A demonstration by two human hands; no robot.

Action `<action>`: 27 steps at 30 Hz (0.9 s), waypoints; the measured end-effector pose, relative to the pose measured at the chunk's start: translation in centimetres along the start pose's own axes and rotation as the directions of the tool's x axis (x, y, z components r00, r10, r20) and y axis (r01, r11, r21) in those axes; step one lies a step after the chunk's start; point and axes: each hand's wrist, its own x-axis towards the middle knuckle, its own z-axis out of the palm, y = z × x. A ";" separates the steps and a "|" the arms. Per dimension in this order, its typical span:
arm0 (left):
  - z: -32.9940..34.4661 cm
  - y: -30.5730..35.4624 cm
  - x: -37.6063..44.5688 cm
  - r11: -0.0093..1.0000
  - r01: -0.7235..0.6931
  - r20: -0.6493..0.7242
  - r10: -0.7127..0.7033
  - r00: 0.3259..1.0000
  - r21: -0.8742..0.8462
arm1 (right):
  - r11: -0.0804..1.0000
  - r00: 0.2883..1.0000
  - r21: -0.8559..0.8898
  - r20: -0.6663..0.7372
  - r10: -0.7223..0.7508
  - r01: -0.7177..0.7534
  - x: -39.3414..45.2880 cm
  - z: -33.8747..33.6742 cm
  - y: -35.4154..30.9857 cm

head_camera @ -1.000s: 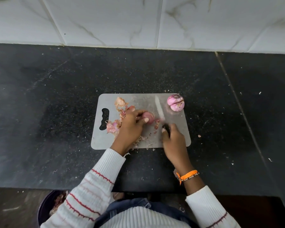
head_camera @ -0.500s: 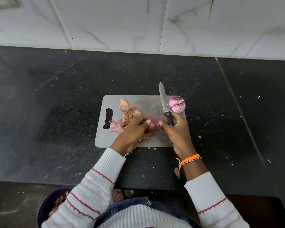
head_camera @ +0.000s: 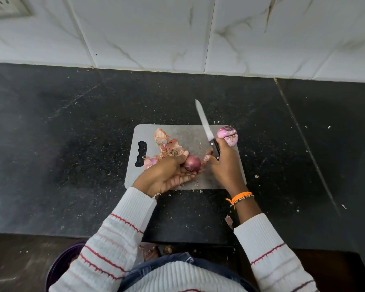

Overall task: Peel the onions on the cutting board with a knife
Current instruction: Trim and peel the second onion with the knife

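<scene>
We look down on a grey cutting board (head_camera: 183, 133) lying on the black tabletop (head_camera: 72, 144); everything below is placed against that board. Over the board's near half, the left hand (head_camera: 167, 175) has its fingers and thumb curled round a dark red onion (head_camera: 192, 163), grip closed on it, palm turned partly up; we cannot tell whether the onion touches the board. Just right of that onion, the right hand (head_camera: 226, 165) has its grip closed round the black handle of a knife (head_camera: 207, 129); the blade points away from us, tip past the board's far edge, and we cannot tell its height above the board. A loose bit of pink skin (head_camera: 205, 158) sits between onion and right hand. At the board's far right corner, a paler pink onion (head_camera: 228, 134) rests, just beyond the right knuckles. On the board's left half, a heap of papery peelings (head_camera: 167, 146) lies beside the handle cut-out (head_camera: 141, 153). An orange wristband (head_camera: 239, 197) circles the right wrist, nearer us than the board. White tiles (head_camera: 177, 32) stand behind the tabletop.
</scene>
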 end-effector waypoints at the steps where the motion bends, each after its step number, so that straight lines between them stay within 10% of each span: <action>1: 0.0 0.3 -0.4 1.000 -0.008 0.024 0.009 1.000 -0.026 | 1.000 1.000 -0.015 -0.030 0.009 -0.009 -0.1 -0.2 0.1; 9: 0.2 0.4 -0.5 0.933 -0.071 0.053 0.095 0.994 -0.354 | 0.995 0.994 -0.023 -0.057 -0.096 0.095 -0.6 -0.2 -2.2; 27: 0.5 0.0 1.0 0.860 -0.178 -0.113 0.140 0.984 -0.479 | 0.971 0.963 -0.035 -0.120 -0.241 0.239 -5.3 0.1 -3.0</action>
